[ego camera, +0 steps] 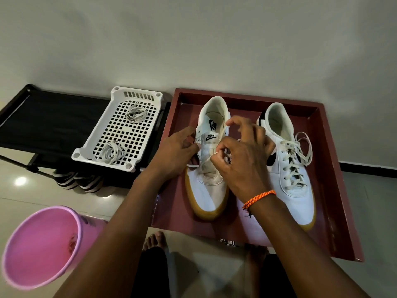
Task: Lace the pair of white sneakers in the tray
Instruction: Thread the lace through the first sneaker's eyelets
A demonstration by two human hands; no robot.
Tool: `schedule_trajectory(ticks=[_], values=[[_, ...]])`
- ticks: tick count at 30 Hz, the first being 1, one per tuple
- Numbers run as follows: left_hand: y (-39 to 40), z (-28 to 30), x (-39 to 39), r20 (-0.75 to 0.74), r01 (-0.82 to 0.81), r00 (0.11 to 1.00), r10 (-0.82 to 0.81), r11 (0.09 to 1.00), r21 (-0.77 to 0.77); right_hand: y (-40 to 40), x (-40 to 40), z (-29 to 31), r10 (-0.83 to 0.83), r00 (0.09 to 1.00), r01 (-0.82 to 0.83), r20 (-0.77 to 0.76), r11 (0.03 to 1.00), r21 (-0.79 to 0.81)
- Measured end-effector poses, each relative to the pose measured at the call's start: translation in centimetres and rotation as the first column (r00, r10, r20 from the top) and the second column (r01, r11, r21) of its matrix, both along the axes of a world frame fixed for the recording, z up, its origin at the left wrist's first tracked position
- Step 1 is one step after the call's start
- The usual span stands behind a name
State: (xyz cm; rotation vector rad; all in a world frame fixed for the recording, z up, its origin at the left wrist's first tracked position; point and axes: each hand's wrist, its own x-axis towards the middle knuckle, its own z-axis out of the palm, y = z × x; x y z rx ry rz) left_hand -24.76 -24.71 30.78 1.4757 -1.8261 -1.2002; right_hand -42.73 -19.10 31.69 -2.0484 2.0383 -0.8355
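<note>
Bare toes and dark trouser legs show nearest, at the tiled floor just short of the dark red rectangular tray; both forearms reach over its near edge. Between the two grips sits the left-hand white leather sneaker with a gum sole, printed tongue exposed and laced only at its lowest eyelets; the left hand curls its fingers round the shoe's left eyelet flap, while the right hand, an orange braided wristband at its wrist, pinches a flat white lace between thumb and forefinger above the tongue; a loose end of that lace trails out by the left hand. Just beside it lies the matching white sneaker, fully laced, loose ends spilled to the right. Both shoes lie lengthwise, toes toward the person, heels toward the pale wall. Left of the tray, a white perforated plastic basket holding two coiled white lace bundles rests on a black rack; a pink plastic bucket stands at near left.
</note>
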Motion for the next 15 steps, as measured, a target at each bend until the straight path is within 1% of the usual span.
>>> schedule_trajectory(ticks=[3,6,8,11,13,15], values=[[-0.1,-0.3,0.0,0.0,-0.006,1.0,0.006,1.0,-0.005,0.3,0.2,-0.2,0.051,0.999,-0.051,-0.011,0.998,0.026],[-0.1,-0.3,0.1,0.015,-0.001,1.0,0.001,1.0,-0.019,0.7,1.1,-1.0,0.135,0.986,-0.122,-0.095,0.985,0.125],[-0.1,-0.3,0.1,0.016,0.002,1.0,-0.002,1.0,-0.015,0.9,1.3,-1.4,0.16,0.982,-0.142,-0.105,0.978,0.155],[-0.1,-0.2,0.2,-0.014,-0.004,1.0,0.004,1.0,0.006,0.6,1.2,-1.2,0.111,0.991,-0.103,-0.08,0.989,0.105],[-0.1,0.0,0.1,-0.008,-0.005,1.0,0.005,1.0,0.009,0.3,0.8,-0.8,0.049,0.998,-0.046,-0.039,0.997,0.063],[-0.1,0.2,0.0,-0.034,0.002,0.999,-0.001,0.999,0.039,0.2,0.4,-0.5,0.002,1.0,-0.003,0.015,1.0,0.02]])
